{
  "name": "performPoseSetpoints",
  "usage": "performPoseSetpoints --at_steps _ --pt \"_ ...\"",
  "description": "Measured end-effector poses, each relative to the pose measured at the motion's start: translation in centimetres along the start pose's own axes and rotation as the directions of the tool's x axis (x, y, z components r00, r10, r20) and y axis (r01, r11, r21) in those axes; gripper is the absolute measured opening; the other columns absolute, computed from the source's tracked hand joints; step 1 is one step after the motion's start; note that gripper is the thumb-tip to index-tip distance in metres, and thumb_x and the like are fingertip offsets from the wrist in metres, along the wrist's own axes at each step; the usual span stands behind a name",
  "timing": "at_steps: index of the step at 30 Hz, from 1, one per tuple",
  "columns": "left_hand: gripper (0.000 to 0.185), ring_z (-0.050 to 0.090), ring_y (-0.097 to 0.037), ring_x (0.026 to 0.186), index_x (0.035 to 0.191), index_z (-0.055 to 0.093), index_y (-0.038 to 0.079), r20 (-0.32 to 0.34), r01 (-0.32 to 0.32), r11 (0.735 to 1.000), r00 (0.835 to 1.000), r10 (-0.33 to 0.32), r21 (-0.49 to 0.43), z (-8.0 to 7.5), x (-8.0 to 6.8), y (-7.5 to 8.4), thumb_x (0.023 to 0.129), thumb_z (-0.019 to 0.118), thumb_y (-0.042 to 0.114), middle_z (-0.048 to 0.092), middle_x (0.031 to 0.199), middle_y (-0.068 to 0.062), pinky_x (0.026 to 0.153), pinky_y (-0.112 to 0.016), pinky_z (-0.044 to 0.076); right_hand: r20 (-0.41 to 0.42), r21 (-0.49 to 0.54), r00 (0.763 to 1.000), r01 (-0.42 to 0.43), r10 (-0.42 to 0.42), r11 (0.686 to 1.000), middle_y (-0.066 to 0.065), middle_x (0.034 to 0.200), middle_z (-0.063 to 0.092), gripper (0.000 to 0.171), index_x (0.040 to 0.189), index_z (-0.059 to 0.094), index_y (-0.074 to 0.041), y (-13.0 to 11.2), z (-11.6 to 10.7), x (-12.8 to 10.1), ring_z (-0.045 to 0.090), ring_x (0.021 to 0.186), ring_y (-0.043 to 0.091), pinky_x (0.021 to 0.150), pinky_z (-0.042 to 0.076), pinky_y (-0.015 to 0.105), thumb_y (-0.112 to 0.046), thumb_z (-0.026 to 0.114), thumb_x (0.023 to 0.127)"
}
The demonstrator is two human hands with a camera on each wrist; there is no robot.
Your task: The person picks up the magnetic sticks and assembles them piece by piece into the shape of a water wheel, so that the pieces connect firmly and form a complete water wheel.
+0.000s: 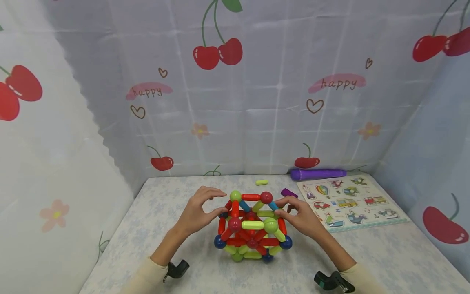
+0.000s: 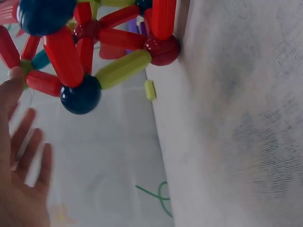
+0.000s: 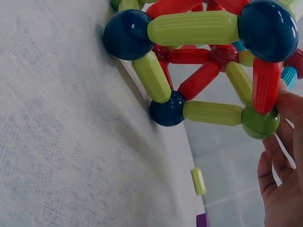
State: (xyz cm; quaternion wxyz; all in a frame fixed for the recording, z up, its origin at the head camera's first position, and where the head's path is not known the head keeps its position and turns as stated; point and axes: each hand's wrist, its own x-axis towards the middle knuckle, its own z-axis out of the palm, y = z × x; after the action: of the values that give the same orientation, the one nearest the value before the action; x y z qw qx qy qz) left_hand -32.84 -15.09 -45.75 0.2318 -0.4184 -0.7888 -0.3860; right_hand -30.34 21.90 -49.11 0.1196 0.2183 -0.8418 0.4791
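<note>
A ball-and-rod structure (image 1: pixel 251 226) of red, green and blue rods joined by balls stands on the table's middle. My left hand (image 1: pixel 214 202) reaches to its left side with the fingers spread. In the left wrist view my left hand (image 2: pixel 23 156) lies flat and open, one fingertip (image 2: pixel 16 73) against a green ball. My right hand (image 1: pixel 290 208) touches the upper right side. In the right wrist view my right hand (image 3: pixel 281 156) has a fingertip (image 3: pixel 289 101) resting beside a green ball (image 3: pixel 260 123) and a red rod. Neither hand wraps round a piece.
A loose green rod (image 1: pixel 262 182) lies behind the structure, with a purple piece (image 1: pixel 289 192) to its right. A purple cylinder (image 1: pixel 317 174) lies by the back curtain. A vehicle puzzle board (image 1: pixel 352 202) covers the right of the pale table (image 1: pixel 165 212). Cherry-print curtains close three sides.
</note>
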Motion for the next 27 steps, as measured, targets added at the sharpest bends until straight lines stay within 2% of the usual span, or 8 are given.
performPoseSetpoints --at_steps 2,4,8,11,14,19,24,27 --pt "0.039 0.066 -0.020 0.113 0.125 0.079 0.013 0.021 0.107 0.994 0.994 -0.107 -0.033 0.2 -0.5 -0.5 0.088 0.091 0.013 0.077 0.122 0.002 0.092 -0.035 0.059 0.018 -0.009 1.000 -0.002 0.002 1.000 0.002 0.115 0.076 0.023 0.120 0.077 -0.013 0.0 -0.2 0.1 0.067 0.100 0.020 0.085 0.057 0.028 -0.016 0.082 0.097" --pt "0.033 0.068 -0.021 0.109 0.123 0.081 0.015 0.055 0.197 0.978 0.979 -0.194 -0.063 0.4 -0.9 -0.9 0.091 0.089 0.016 0.078 0.118 0.005 0.090 -0.037 0.060 0.037 -0.018 0.999 -0.006 0.007 1.000 0.001 0.116 0.076 0.024 0.121 0.078 -0.015 0.1 -0.6 0.2 0.066 0.101 0.020 0.084 0.056 0.028 -0.018 0.082 0.098" --pt "0.025 0.070 -0.022 0.105 0.120 0.083 0.019 0.108 0.309 0.944 0.948 -0.298 -0.111 0.9 -1.6 -1.3 0.095 0.085 0.022 0.079 0.112 0.008 0.091 -0.048 0.062 0.074 -0.048 0.997 0.001 0.002 0.999 -0.001 0.116 0.076 0.022 0.124 0.078 -0.017 0.5 -1.4 1.1 0.066 0.100 0.019 0.084 0.055 0.028 -0.019 0.077 0.102" --pt "0.024 0.070 -0.024 0.105 0.119 0.083 0.019 0.115 0.341 0.930 0.938 -0.327 -0.134 1.1 -1.9 -1.5 0.096 0.084 0.024 0.079 0.110 0.006 0.091 -0.053 0.062 0.094 -0.079 0.995 0.026 -0.019 0.997 -0.002 0.114 0.077 0.021 0.124 0.078 -0.016 0.9 -1.8 2.8 0.066 0.095 0.021 0.080 0.055 0.028 -0.019 0.074 0.104" --pt "0.022 0.070 -0.026 0.104 0.118 0.083 0.019 0.107 0.358 0.923 0.932 -0.346 -0.142 1.0 -1.9 -1.5 0.096 0.085 0.024 0.079 0.109 0.006 0.090 -0.052 0.062 0.116 -0.125 0.992 0.066 -0.052 0.990 0.000 0.115 0.078 0.020 0.123 0.079 -0.014 1.6 -1.8 5.4 0.066 0.095 0.023 0.080 0.057 0.030 -0.018 0.074 0.104" --pt "0.021 0.069 -0.026 0.103 0.117 0.083 0.020 0.103 0.383 0.910 0.923 -0.370 -0.158 1.2 -1.9 -1.6 0.096 0.084 0.026 0.078 0.109 0.006 0.089 -0.056 0.062 0.173 -0.237 0.981 0.125 -0.085 0.963 0.006 0.116 0.079 0.020 0.120 0.079 -0.008 3.3 -1.2 10.3 0.070 0.107 0.030 0.085 0.060 0.044 -0.013 0.075 0.102" --pt "0.021 0.069 -0.024 0.105 0.116 0.083 0.020 0.114 0.413 0.894 0.910 -0.398 -0.175 1.5 -2.2 -1.3 0.096 0.085 0.027 0.077 0.109 0.007 0.090 -0.059 0.061 0.242 -0.299 0.969 0.124 -0.050 0.946 0.017 0.119 0.078 0.023 0.123 0.077 0.002 5.5 0.0 13.7 0.069 0.112 0.041 0.096 0.057 0.060 -0.005 0.073 0.101" --pt "0.021 0.069 -0.026 0.105 0.116 0.083 0.019 0.113 0.414 0.894 0.910 -0.400 -0.171 1.5 -2.2 -1.1 0.096 0.084 0.027 0.077 0.109 0.006 0.089 -0.059 0.061 0.263 -0.334 0.965 0.108 -0.017 0.936 0.020 0.121 0.076 0.025 0.124 0.076 0.004 6.8 0.7 14.8 0.067 0.114 0.042 0.100 0.054 0.061 -0.004 0.073 0.101"
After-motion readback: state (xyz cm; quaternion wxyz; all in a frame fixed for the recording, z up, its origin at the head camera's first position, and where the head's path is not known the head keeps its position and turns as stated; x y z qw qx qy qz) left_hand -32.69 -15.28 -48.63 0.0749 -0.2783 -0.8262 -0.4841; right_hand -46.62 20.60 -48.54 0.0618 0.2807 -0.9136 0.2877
